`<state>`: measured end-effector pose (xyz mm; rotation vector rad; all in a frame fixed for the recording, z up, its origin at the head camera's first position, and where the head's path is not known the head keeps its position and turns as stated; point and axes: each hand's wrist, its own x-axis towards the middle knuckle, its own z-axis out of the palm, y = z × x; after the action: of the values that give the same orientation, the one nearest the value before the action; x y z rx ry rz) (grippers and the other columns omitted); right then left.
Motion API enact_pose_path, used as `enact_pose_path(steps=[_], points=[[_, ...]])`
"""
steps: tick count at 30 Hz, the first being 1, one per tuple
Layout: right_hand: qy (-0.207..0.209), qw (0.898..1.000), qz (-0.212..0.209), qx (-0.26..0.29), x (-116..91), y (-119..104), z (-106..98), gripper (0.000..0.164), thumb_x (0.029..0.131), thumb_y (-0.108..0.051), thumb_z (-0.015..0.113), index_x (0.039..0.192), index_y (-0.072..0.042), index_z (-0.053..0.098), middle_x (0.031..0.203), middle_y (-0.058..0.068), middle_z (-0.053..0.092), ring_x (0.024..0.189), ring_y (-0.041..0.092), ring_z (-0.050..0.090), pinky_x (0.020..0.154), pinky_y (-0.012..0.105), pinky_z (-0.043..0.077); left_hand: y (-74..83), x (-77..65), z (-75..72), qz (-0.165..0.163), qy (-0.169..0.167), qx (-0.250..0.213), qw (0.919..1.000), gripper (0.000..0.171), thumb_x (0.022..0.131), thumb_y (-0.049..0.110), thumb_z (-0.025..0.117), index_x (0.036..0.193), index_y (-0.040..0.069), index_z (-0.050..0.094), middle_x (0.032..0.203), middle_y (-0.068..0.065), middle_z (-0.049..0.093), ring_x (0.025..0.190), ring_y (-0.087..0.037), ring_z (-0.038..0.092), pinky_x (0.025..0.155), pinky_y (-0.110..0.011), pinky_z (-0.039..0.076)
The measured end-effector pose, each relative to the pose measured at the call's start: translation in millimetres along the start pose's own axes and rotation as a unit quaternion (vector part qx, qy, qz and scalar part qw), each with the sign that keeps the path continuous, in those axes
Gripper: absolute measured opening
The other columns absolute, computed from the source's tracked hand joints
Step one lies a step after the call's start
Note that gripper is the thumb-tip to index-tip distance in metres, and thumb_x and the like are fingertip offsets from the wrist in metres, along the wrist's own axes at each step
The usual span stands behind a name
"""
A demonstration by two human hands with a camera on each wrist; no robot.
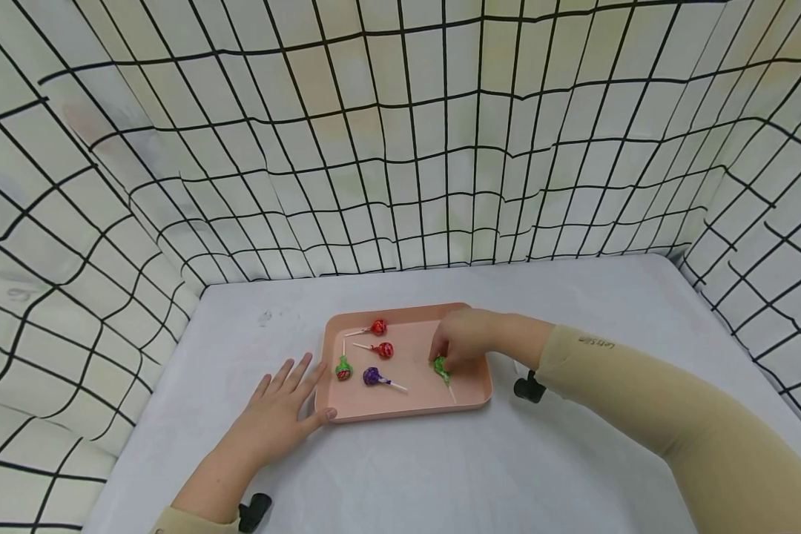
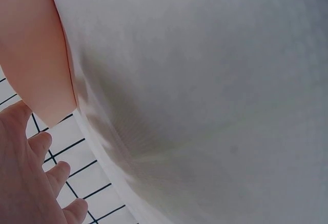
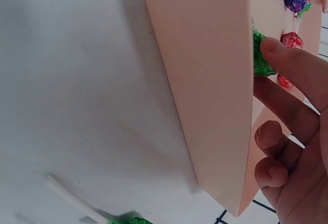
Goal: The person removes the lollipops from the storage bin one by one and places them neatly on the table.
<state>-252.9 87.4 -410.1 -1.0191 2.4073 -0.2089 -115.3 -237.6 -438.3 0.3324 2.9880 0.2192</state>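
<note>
My right hand (image 1: 466,337) reaches into the right part of a pink tray (image 1: 407,400). Its thumb and index finger pinch the wrapped head of a green lollipop (image 3: 261,57), whose white stick points toward the near rim. The left hand (image 1: 277,415) lies at the tray's left end, fingers spread and straight, with the thumb at the near left corner. Over in the tray's left half are a red lollipop (image 1: 378,327), a second red lollipop (image 1: 385,350), a green and red lollipop (image 1: 343,369) and a purple lollipop (image 1: 371,376).
Outside the tray, another green-wrapped lollipop (image 3: 130,220) lies on the white tablecloth (image 3: 77,90), largely covered by the right arm in the head view. A black wire grid (image 1: 440,148) stands around the table's back and sides.
</note>
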Motion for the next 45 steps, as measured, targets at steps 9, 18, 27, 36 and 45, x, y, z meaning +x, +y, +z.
enact_pose_path(steps=[9,18,27,36,45], points=[[0.019,1.000,0.001,0.003,-4.4,1.4,-3.8,0.018,0.088,-0.023,0.075,0.104,-0.030,0.080,0.098,-0.022,0.070,0.091,0.002,0.059,0.090,0.026,0.050,3.0,0.3,-2.7,-0.002,-0.003,0.003,1.0000,0.084,0.092,0.065,0.054,0.158,0.019,0.030,0.164,-0.013,0.020,0.148,-0.043,0.015,0.115,-0.067,0.012],[0.018,1.000,0.012,0.015,-8.6,5.0,-10.9,0.022,0.088,-0.026,0.077,0.109,-0.029,0.079,0.103,-0.021,0.071,0.102,0.003,0.059,0.099,0.030,0.047,4.9,-1.5,-3.6,-0.001,0.000,0.002,1.0000,0.083,0.092,0.065,0.054,0.157,0.018,0.032,0.163,-0.015,0.022,0.148,-0.045,0.016,0.115,-0.067,0.013],[0.047,0.999,-0.002,0.022,-20.0,14.5,-18.3,0.025,0.089,-0.029,0.076,0.114,-0.028,0.077,0.104,-0.020,0.070,0.107,0.007,0.060,0.101,0.034,0.047,4.0,-1.7,-2.6,-0.001,0.002,-0.002,1.0000,0.083,0.092,0.064,0.055,0.157,0.018,0.032,0.163,-0.014,0.021,0.148,-0.044,0.016,0.115,-0.067,0.012],[0.083,0.995,-0.005,0.052,-37.8,32.4,-30.2,0.029,0.089,-0.035,0.075,0.117,-0.027,0.076,0.106,-0.019,0.070,0.099,0.009,0.061,0.090,0.035,0.050,2.0,-1.0,-1.5,0.000,0.004,-0.005,1.0000,0.084,0.091,0.066,0.054,0.157,0.019,0.032,0.164,-0.013,0.020,0.148,-0.043,0.015,0.115,-0.067,0.012],[0.124,0.991,-0.012,0.042,-62.7,52.0,-41.9,0.030,0.089,-0.033,0.076,0.118,-0.025,0.076,0.108,-0.014,0.071,0.088,0.011,0.059,0.075,0.030,0.052,1.0,-0.9,-0.5,0.004,0.005,-0.007,1.0000,0.086,0.091,0.069,0.051,0.157,0.019,0.031,0.164,-0.014,0.020,0.148,-0.044,0.016,0.115,-0.067,0.012]])
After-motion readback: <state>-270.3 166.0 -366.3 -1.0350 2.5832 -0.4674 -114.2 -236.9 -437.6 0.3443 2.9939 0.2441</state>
